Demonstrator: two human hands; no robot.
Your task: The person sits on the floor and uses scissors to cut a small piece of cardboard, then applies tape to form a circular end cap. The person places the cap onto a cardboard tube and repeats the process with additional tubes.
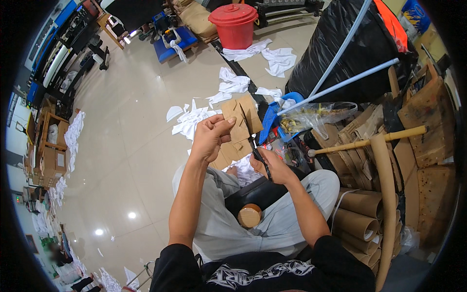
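My right hand (275,168) is wrapped around the black handles of a pair of scissors (251,141). Their dark blades point away from me, slightly apart, over brown cardboard (226,156). To the left of the blades, my left hand (212,137) is closed, thumb against fingers. Whatever it pinches, if anything, is too small to make out. Cardboard pieces lie beneath both hands, and white cloth scraps (197,119) are spread just beyond the left hand. A round brown object (249,215) rests between my thighs.
Right of my hands are a blue plastic container (269,121), clear plastic bags and a large black bag (335,58). Pale blue tubes (340,85), a bamboo pole (369,140) and cardboard rolls (357,224) crowd my right side. Farther off stands a red lidded bucket (234,29).
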